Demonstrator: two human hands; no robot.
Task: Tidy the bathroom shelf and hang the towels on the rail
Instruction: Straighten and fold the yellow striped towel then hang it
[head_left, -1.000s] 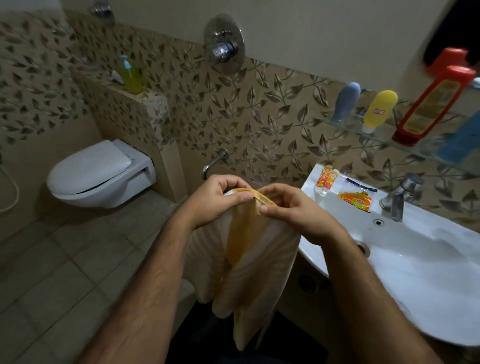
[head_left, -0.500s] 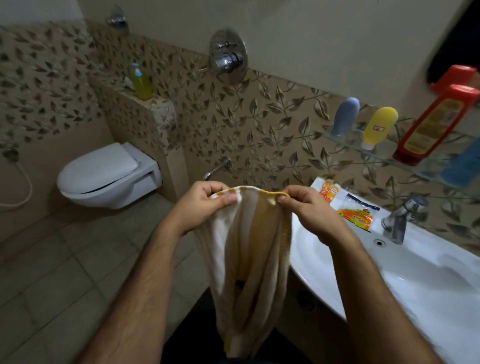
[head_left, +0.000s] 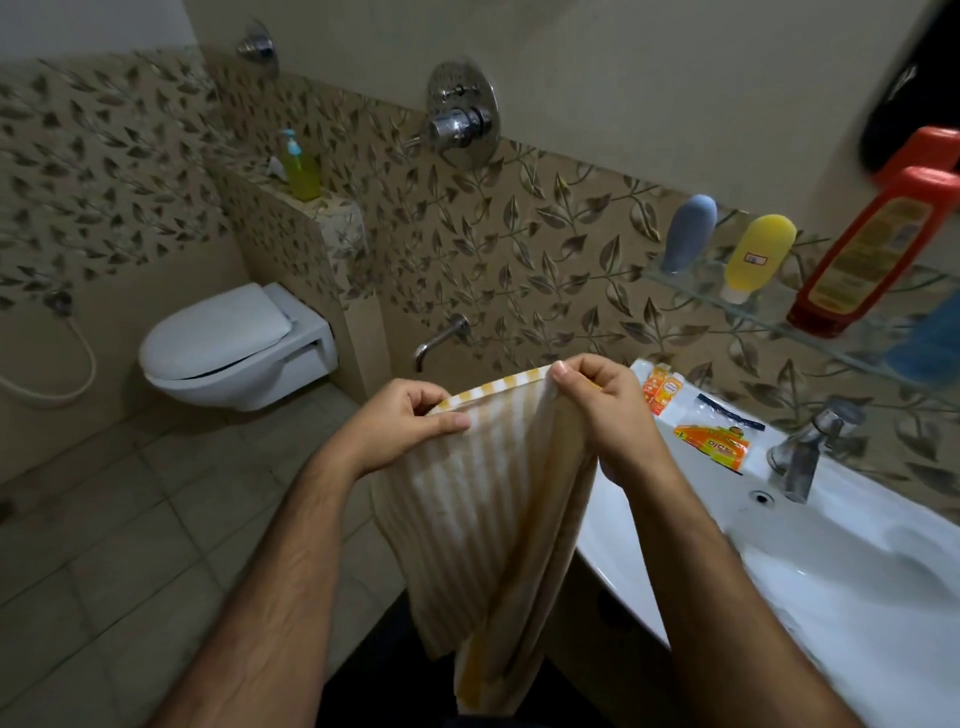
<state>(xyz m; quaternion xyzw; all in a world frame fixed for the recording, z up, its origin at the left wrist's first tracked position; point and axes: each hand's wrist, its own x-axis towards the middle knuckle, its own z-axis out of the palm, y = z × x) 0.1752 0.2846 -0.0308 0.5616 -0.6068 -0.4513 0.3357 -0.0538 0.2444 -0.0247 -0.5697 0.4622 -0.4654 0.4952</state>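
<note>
- Towel (head_left: 483, 499), striped yellow and white, hanging lengthwise in front of the body, just beside the white washbasin (head_left: 810, 587); held by its top hem so the rest can drop and unfurl under its own weight.
- Left hand (head_left: 400, 426) pinching the hem between thumb and curled fingers at one end; right hand (head_left: 605, 410) pinching likewise at the other, gathering a fold of cloth beneath it.
- Hands apart along the hem, probably to pull the edge taut and find the towel's width before draping.
- Rail not in view, so the hanging step judged not yet done.
- Glass shelf (head_left: 769, 312) up on the right wall, carrying a grey-blue bottle (head_left: 688, 236), a yellow bottle (head_left: 756, 257) standing on its cap, and a red bottle (head_left: 872, 254) leaning.
- Orange sachets (head_left: 711, 447) lying on the basin ledge near the tap (head_left: 802, 452), likely awaiting the shelf.
</note>
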